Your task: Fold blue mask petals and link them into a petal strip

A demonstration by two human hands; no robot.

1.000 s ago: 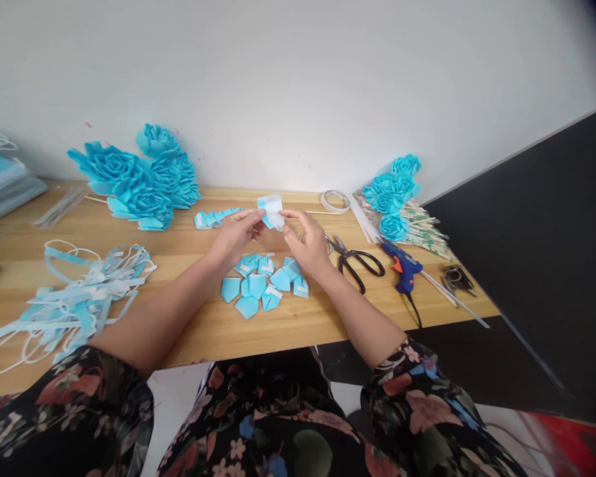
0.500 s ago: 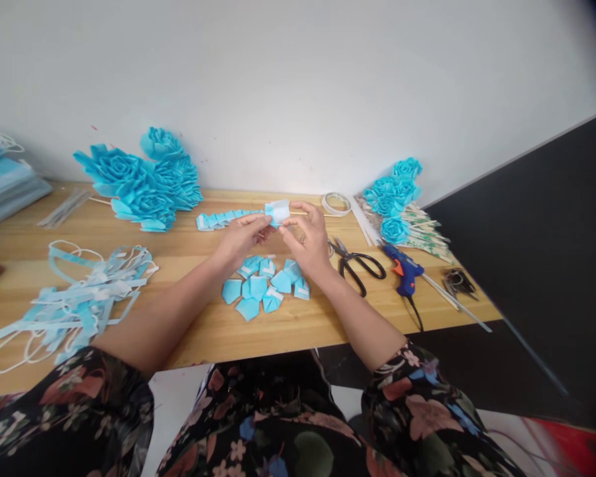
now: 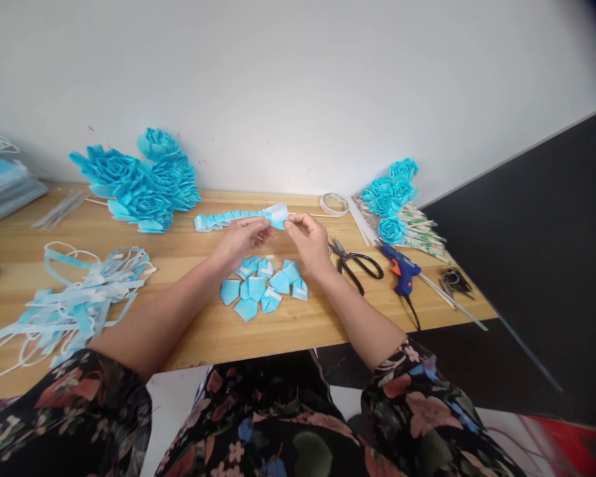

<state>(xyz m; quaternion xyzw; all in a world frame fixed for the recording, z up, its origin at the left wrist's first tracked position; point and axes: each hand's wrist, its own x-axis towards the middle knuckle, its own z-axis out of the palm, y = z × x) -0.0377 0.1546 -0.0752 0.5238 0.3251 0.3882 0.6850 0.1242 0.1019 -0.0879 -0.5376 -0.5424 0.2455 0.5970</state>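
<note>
A small piece of blue-and-white fabric (image 3: 277, 213) is pinched between my two hands above the table. My left hand (image 3: 248, 237) has its thumb and fingers closed on the left lower edge. On the right lower edge, my right hand (image 3: 308, 240) grips with thumb and forefinger. Just behind my left hand lies a row of folded blue pieces (image 3: 223, 220). Below both hands several cut blue petal pieces (image 3: 254, 287) lie loose on the table. A thin wooden stick (image 3: 312, 214) runs behind my right hand.
Blue fabric roses (image 3: 144, 182) stand at the back left, smaller roses (image 3: 391, 192) at the back right. Scissors (image 3: 355, 258), a blue glue gun (image 3: 401, 268) and a tape roll (image 3: 334, 205) lie to the right. Cut strips and ear loops (image 3: 84, 298) are heaped at left.
My right hand has come lower on the fabric, its fingers now at the bottom right edge. The fabric has tilted slightly. My left hand keeps its pinch.
</note>
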